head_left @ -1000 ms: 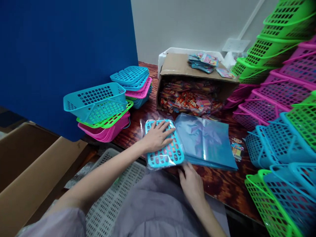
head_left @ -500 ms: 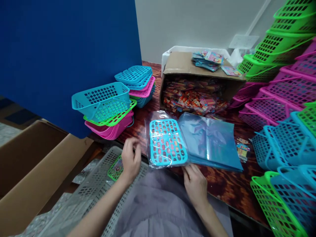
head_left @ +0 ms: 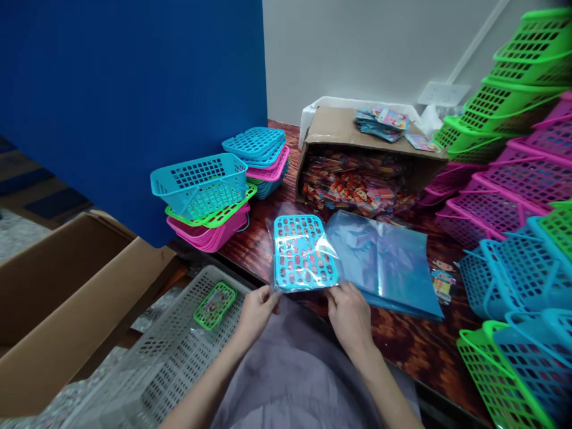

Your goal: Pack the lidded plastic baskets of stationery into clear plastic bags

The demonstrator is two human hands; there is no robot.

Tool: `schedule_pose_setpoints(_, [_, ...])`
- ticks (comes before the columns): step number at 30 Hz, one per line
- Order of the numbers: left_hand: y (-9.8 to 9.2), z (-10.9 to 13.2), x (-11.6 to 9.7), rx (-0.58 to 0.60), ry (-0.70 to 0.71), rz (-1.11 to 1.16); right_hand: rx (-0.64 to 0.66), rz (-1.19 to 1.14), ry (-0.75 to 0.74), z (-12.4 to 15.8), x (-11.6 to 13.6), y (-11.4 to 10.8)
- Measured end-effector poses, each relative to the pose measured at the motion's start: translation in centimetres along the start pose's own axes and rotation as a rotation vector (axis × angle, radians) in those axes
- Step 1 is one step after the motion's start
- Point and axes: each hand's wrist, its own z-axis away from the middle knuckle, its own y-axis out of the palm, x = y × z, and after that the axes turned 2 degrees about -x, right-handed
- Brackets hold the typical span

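A light-blue plastic basket (head_left: 305, 252) lies inside a clear plastic bag (head_left: 270, 238) at the table's front edge, its perforated face upward. Pinched in my left hand (head_left: 258, 313) is the bag's near left corner. My right hand (head_left: 351, 316) grips the near edge of the same bag at its right corner. To the right, touching or nearly touching the bag, a stack of flat clear bags (head_left: 379, 256) rests on the table. Beyond them a cardboard box (head_left: 330, 126) on its side holds many small packets with printed figures (head_left: 357, 187).
Baskets (head_left: 201, 185) and lids (head_left: 254, 143) stand piled at the left, by a blue panel (head_left: 134, 89). Tall stacks of green, pink and blue baskets (head_left: 500, 185) crowd the right. Below left sit a grey crate (head_left: 179, 345) holding a green bagged basket (head_left: 215, 305), and an open carton (head_left: 80, 286).
My left hand has moved right and down from beside the bag to its near left corner and closed on it. My right hand stays at the near right corner. The view has shifted slightly.
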Motion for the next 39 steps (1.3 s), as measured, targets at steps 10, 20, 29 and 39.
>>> schedule_pose_setpoints(10, [-1.5,0.6,0.8,0.213,0.006,0.136,0.032,-0.297,0.186,3.3,-3.2,1.1])
schedule_pose_setpoints(20, [1.9,2.5,1.2,0.032,-0.031,0.204,0.375,-1.487,0.823,3.4,3.3,0.4])
schedule_pose_setpoints(29, [3.9,2.1,1.9,-0.123,-0.111,0.186,0.367,-1.822,0.963,0.9,5.0,-0.2])
schedule_pose_setpoints(39, [2.9,2.2,1.0,-0.010,-0.113,0.225,0.251,-1.790,0.960,-0.1,5.6,0.3])
